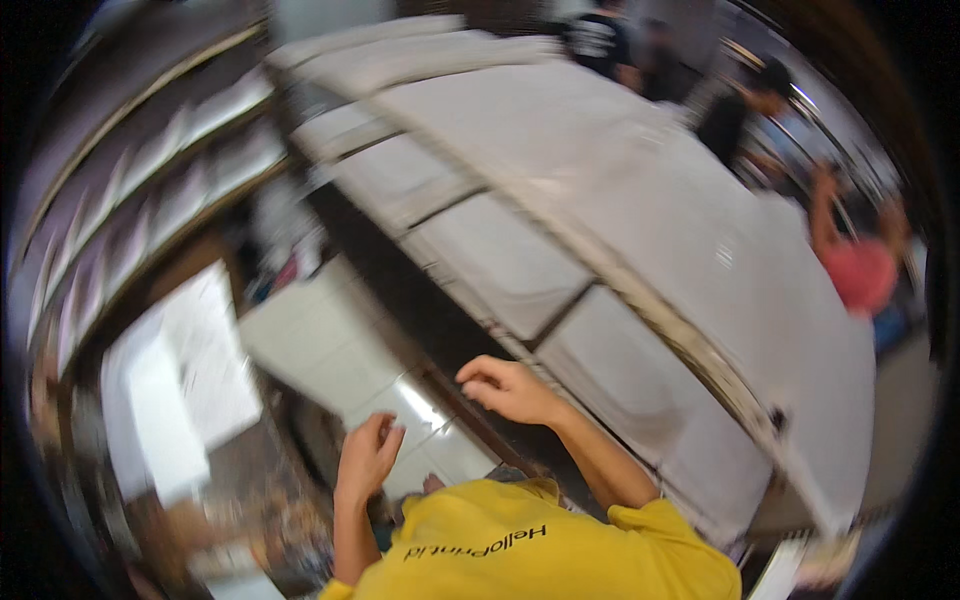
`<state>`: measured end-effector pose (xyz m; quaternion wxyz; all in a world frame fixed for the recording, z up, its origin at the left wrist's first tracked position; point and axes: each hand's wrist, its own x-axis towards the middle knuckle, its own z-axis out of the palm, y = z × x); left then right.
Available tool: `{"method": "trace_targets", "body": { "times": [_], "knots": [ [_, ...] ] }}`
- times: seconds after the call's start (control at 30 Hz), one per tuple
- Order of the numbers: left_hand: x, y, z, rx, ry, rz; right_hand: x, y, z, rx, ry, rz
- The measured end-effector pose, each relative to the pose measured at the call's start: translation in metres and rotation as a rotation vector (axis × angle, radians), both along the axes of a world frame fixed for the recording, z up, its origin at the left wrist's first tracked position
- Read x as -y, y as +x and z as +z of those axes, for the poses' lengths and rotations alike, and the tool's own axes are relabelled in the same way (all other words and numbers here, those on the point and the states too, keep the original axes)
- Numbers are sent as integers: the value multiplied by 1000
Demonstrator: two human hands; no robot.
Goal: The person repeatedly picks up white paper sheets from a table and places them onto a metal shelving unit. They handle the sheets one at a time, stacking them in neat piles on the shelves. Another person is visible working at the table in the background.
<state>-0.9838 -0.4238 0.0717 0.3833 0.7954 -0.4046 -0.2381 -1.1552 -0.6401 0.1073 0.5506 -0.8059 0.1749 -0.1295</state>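
My left hand [368, 456] hangs in front of my body above the tiled floor. Its fingers are loosely bent, with the thumb apart, and nothing shows in it. Farther to the right, my right hand [512, 390] hovers over the dark ledge [400, 275] beside a long white-covered table [640, 210]. Its fingers curl loosely, and I see no object in them. Nearest to that hand are the pale flat panels [500, 262] lying in a row along the table's side. Whether the hand touches the ledge I cannot tell.
White sheets [190, 365] lie on a brown, stained work table [245, 490] at left. Behind it stands a shelf rack [150, 180] with pale stacks. Pale floor tiles [335, 325] run between the tables. Several people, one in a red top [862, 272], are beyond the long table.
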Motion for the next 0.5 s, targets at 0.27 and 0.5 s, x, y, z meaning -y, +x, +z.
{"method": "trace_targets", "body": {
  "times": [0.27,0.5],
  "knots": [
    [-93,15,-5,143,22,467,-42,40,-194,-487,524,43],
    [-142,15,-24,150,206,760,-49,37,-256,-750,530,194]
  ]
}}
